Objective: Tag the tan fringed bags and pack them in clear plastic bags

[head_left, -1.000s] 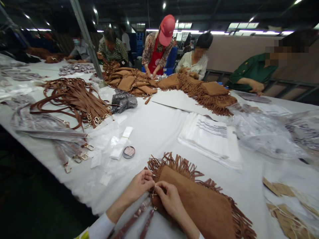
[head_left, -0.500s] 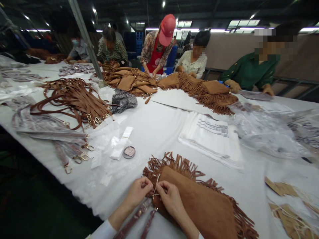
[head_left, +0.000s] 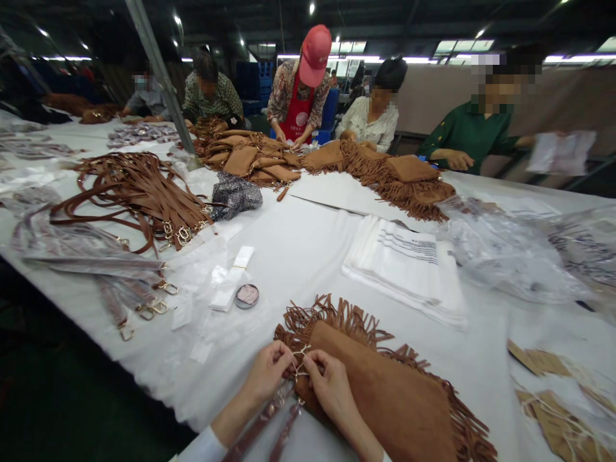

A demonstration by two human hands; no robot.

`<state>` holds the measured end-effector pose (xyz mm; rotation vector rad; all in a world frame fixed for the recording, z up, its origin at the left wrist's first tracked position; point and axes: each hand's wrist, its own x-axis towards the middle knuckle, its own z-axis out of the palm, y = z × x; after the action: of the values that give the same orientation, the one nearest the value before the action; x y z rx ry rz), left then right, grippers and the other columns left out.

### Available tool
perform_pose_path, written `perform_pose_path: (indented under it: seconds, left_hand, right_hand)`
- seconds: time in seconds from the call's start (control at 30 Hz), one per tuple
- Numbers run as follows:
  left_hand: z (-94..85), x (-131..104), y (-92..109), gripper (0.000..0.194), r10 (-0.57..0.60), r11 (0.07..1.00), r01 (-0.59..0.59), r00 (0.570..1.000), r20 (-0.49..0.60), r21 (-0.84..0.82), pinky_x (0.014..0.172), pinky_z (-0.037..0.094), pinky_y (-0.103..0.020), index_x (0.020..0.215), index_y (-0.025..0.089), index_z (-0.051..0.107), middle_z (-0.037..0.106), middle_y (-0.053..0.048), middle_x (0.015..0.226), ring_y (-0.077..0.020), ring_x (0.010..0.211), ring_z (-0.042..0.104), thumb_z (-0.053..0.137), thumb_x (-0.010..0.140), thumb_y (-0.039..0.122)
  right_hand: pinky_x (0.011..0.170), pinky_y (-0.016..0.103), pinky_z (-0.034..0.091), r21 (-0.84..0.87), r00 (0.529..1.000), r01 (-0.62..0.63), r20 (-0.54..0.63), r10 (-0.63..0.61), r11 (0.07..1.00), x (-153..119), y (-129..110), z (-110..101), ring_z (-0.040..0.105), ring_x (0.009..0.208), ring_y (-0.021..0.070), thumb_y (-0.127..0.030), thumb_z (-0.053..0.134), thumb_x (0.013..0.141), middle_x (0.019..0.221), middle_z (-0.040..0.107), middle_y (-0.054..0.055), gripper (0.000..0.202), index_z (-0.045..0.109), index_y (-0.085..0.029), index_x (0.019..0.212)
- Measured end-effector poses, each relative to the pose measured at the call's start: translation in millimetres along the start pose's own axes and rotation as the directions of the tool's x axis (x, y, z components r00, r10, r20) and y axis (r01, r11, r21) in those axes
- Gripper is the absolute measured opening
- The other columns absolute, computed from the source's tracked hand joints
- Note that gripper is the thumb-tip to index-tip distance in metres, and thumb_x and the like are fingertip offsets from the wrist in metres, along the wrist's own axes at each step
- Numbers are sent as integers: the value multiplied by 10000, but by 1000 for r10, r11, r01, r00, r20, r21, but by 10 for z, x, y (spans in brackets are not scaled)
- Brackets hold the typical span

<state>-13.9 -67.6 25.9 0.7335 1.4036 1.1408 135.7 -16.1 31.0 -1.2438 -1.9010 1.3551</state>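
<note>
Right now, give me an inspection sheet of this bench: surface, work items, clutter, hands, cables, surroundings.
Surface: long table under white sheeting, crowded.
Job's things: brown fringed bag at the near edge; pale string at its corner; two wrapped straps trail from that corner toward the person.
Clutter: loose straps with gold buckles, small tin, white stack, plastic bags, card tags, bag piles.
Grippers: left hand and right hand both pinch the string at the bag's corner, fingers nearly touching.
Cables: nothing seen.
Surroundings: five people at the far side, a slanted steel post, ceiling lights, dark floor at left.
</note>
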Motion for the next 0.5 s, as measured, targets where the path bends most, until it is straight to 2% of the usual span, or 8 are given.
perform_pose_path:
  seconds: [0.07,0.13,0.2,0.23,0.3,0.37,0.5]
  left_hand:
    - [47,-6,7,206,-29,985,28,1000,0,-168,664,417,-264,693,192,528,595,-1,698,-138,663,538,567,783,374]
    - [85,-6,11,204,-37,923,46,999,31,-383,679,424,-256,659,188,535,586,0,686,-131,663,530,603,768,346]
    - [96,9,10,192,-52,833,72,997,53,-548,676,429,-248,653,175,562,591,-1,669,-124,653,528,632,759,319]
    - [89,23,9,185,-70,800,91,996,59,-593,664,432,-248,667,170,573,599,-2,669,-122,647,532,632,763,317]
    - [58,55,8,174,-114,753,134,991,74,-644,639,441,-253,717,167,585,625,-5,687,-127,650,556,623,777,326]
    - [20,83,16,172,-143,725,167,986,90,-668,640,455,-255,766,160,594,657,-16,723,-132,669,588,634,779,326]
    - [-28,96,59,186,-131,723,164,986,100,-672,652,458,-209,851,139,633,706,-33,799,-73,600,568,732,704,196]
  right_hand:
    - [580,273,449,-5,1000,9,-18,-9,1000,-2,-4,-38,573,589,166,-392,490,879,672,641,36,297,617,-171,727]
    - [656,287,474,-40,997,73,17,-72,997,-41,-1,-109,603,676,176,-335,513,874,762,663,42,209,635,-181,801]
    - [764,318,487,-131,974,210,109,-196,969,-117,22,-196,617,822,195,-277,566,848,908,675,54,118,639,-202,904]
    - [830,347,484,-192,951,290,164,-261,938,-164,40,-237,610,910,212,-253,602,825,995,668,64,143,633,-211,958]
    - [944,418,452,-313,907,407,251,-339,858,-259,73,-299,569,1057,248,-207,650,782,1136,633,86,264,615,-218,1044]
    - [1002,464,424,-400,885,456,300,-356,795,-339,84,-335,525,1145,266,-158,625,785,1241,588,106,361,588,-222,1139]
    - [991,427,456,-407,876,458,358,-323,790,-418,45,-382,522,1165,255,-139,514,861,1304,550,127,414,532,-228,1265]
